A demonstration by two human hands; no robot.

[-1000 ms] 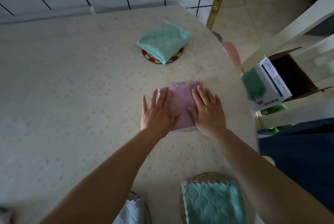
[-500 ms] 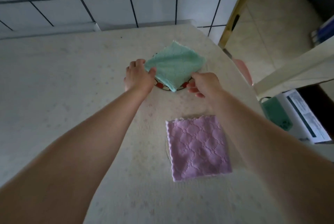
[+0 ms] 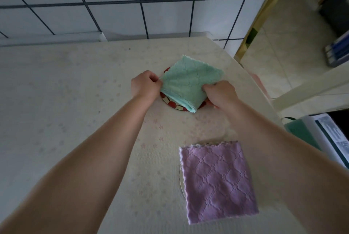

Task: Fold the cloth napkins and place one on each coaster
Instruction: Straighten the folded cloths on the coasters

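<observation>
While your left hand [image 3: 146,85] pinches the left corner of the green napkin [image 3: 188,82] between thumb and curled fingers, your right hand [image 3: 221,93] grips its right edge with the fingers curled around the cloth. Half a second ago your hands had just reached this napkin; now both have closed more firmly on it, and the cloth looks turned a little, its near corner pointing toward you and hanging just past the rim of the red-and-white coaster [image 3: 172,104]. The napkin is folded into a square of several layers, and it lies on that coaster, covering most of it, so only a crescent of the patterned rim shows at the near left and a sliver at the far left. A second ago your hands lay flat on the purple napkin [image 3: 217,181]; that napkin now lies untouched, nearer to you and to the right, folded square on a second coaster [image 3: 181,177] of which only a thin pale edge shows at its left side. Your right forearm passes just beside its right edge. Both napkins rest on the pale, flower-patterned counter [image 3: 75,101], well apart from each other. Beyond the counter's right edge, a white box [image 3: 324,139] with printed text stands partly in view.
</observation>
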